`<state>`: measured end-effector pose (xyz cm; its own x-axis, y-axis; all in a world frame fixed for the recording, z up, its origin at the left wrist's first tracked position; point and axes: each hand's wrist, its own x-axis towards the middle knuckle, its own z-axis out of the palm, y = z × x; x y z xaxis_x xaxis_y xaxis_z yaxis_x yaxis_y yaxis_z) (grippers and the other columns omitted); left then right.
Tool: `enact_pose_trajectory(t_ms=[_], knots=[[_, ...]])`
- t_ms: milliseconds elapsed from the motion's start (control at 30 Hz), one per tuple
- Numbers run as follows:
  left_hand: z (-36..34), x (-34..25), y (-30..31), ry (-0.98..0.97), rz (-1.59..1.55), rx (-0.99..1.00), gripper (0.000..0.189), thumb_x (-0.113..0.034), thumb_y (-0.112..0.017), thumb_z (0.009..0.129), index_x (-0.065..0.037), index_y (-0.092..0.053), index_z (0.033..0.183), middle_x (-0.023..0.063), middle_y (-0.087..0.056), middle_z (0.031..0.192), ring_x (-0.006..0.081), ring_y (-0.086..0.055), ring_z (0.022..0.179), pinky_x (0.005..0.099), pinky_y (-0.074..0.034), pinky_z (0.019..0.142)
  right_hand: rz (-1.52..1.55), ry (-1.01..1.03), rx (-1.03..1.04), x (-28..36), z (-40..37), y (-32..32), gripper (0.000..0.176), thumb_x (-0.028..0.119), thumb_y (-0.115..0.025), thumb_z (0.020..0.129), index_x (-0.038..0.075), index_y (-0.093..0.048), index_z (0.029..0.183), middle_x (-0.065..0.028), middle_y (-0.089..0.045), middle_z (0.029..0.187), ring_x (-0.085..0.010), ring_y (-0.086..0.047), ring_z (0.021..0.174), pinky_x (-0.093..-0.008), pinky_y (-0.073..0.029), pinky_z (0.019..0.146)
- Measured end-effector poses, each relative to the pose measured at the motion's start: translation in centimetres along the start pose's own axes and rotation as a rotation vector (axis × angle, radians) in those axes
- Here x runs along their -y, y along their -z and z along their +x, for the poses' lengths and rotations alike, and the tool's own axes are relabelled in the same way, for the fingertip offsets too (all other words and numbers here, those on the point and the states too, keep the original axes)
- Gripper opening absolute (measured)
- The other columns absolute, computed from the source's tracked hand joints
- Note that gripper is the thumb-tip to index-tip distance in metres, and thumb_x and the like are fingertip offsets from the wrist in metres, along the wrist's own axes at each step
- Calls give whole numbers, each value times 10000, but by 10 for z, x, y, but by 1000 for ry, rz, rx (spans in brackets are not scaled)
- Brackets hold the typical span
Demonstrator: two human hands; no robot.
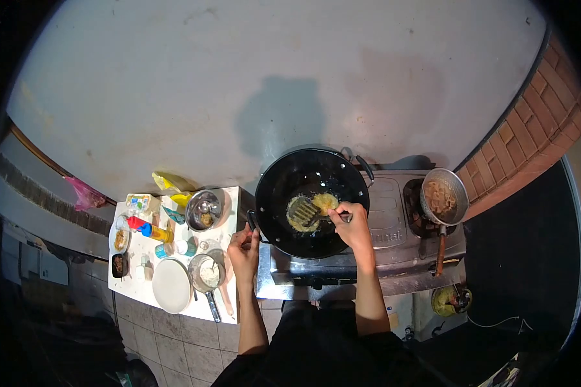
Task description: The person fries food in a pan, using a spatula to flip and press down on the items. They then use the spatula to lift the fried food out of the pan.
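Observation:
A big black wok sits on the stove, with some oil shining inside. My right hand is closed around the handle of a slotted spatula reaching into the wok. The spatula's head lies over a pale, bubbling piece of frying food, partly covering it. A golden piece of food lies beside it, close to my fingers. At the wok's left side, my left hand has its fingers closed at the side handle.
Right of the wok, a saucepan of brownish food stands on the other burner, its wooden handle pointing towards me. The white side table at left holds a white plate, a small pan with white powder, a metal bowl and sauce bottles.

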<state>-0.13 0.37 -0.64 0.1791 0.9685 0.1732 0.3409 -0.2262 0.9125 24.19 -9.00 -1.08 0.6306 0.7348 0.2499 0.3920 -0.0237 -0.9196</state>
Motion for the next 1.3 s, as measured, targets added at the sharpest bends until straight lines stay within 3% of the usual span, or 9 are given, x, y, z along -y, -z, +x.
enact_pose_trajectory(t_ms=[233,300,400,433,600,733,833,1167,1300], knots=[[0,-1,0,5,18,-2,304,-105,-674,885,70,-639,1131,112,-611,961,137,-631,785,242,-519,678,-35,-3,-20,12,2,6,227,92,-676,873,-28,-607,693,-35,-546,544,-91,-555,444,-235,-395,399],[0,-2,0,10,24,-8,300,-110,-675,884,70,-642,1122,117,-610,965,146,-634,795,254,-525,691,91,-192,-11,27,3,9,250,118,-642,899,-39,-636,705,-62,-594,558,-106,-577,443,-234,-423,400],[-1,-1,1,13,40,-7,357,-167,-690,879,41,-637,1165,144,-656,945,184,-651,796,308,-510,739,187,-250,-80,31,8,9,255,129,-627,890,-59,-653,719,-92,-601,525,-145,-616,433,-259,-446,400],[-1,-2,1,2,47,-18,355,-166,-688,880,42,-637,1163,146,-657,941,185,-651,797,309,-509,740,168,-270,-67,36,9,12,297,122,-595,928,-67,-628,701,-94,-639,624,-110,-584,456,-222,-433,394],[-2,-4,-1,-9,60,-25,353,-166,-683,879,45,-637,1158,157,-659,923,187,-650,802,308,-505,743,328,-221,-140,39,12,25,272,99,-583,931,-83,-609,731,-128,-672,751,-111,-567,451,-221,-417,384],[-2,-6,-2,-11,57,-39,357,-167,-683,877,47,-636,1160,157,-659,909,185,-640,784,310,-500,743,296,-185,-187,44,11,41,285,128,-599,921,-67,-648,718,-93,-666,649,-103,-595,465,-227,-447,399],[-3,-6,-1,-13,75,-29,341,-147,-665,889,50,-630,1166,145,-636,934,178,-634,799,292,-511,720,139,-118,-224,43,9,51,280,140,-618,900,-44,-663,694,-76,-614,546,-101,-568,437,-248,-411,427],[-5,0,-5,-61,149,-41,337,-162,-632,915,49,-623,1177,131,-608,935,176,-601,802,283,-507,683,-25,-67,-149,48,2,56,262,141,-641,891,-45,-601,711,-128,-450,507,-145,-369,465,-332,-330,484],[-5,5,-5,-45,140,-42,353,-180,-631,916,54,-619,1181,136,-605,947,180,-603,814,286,-502,687,-137,28,-125,49,4,52,282,164,-625,920,-32,-632,717,-66,-485,504,-79,-399,464,-287,-315,461]])
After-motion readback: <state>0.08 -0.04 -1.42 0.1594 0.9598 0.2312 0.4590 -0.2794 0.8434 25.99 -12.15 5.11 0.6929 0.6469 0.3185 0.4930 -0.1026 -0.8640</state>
